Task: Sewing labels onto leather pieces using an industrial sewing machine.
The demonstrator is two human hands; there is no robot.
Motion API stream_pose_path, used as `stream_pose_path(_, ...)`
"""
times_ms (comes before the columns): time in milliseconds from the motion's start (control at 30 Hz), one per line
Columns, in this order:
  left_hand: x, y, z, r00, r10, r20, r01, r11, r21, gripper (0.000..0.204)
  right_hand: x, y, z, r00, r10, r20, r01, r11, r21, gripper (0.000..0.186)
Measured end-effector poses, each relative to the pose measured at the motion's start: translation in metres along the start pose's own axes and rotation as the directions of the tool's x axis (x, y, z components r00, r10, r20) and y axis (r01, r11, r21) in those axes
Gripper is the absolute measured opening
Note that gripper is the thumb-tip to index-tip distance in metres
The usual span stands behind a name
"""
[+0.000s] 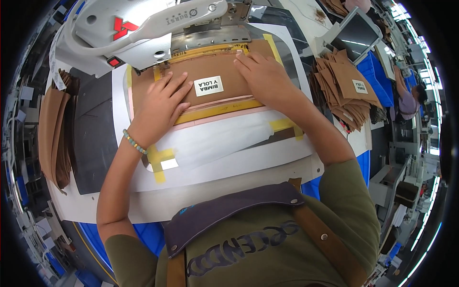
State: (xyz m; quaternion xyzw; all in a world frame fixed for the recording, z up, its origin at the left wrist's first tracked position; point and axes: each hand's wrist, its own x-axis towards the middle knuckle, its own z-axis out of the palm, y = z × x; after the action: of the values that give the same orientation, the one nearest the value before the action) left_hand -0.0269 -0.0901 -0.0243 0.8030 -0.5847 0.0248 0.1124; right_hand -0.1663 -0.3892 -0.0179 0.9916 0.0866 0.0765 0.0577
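A brown fabric piece (210, 67) with a white printed label (209, 86) lies flat in a template frame under the sewing machine (129, 33). My left hand (162, 104) rests on its left part, fingers spread and pointing away from me. On the far right part of the piece lies my right hand (265, 79), its fingers stretched out toward the far edge. A yellow strip (217, 111) runs along the piece's near edge. Nothing is grasped in either hand; the palms cover some of the fabric.
A stack of brown labelled pieces (342, 88) sits at the right, beside a screen (356, 36). Another pile of brown pieces (55, 129) hangs over the table at the left. White sheeting with yellow tape (162, 156) lies nearest me. Someone in a light top (409, 103) works farther right.
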Motion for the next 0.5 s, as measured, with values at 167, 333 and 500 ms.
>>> stream_pose_path(167,0.001,0.001,0.002,1.000,-0.018,0.007,0.018,1.000,0.014,0.050,0.003,-0.002,0.004,1.000,0.002,-0.009,-0.002,1.000,-0.016,0.051)
stream_pose_path(333,0.003,0.001,0.002,0.999,0.021,-0.049,-0.020,0.999,0.029,0.047,0.005,-0.003,0.005,0.999,-0.023,-0.026,0.022,0.999,-0.037,0.049)
stream_pose_path(500,0.005,0.002,0.003,1.000,-0.006,-0.018,0.005,0.999,-0.043,0.050,0.012,-0.007,0.012,0.995,-0.058,-0.085,0.055,0.998,-0.035,0.048)
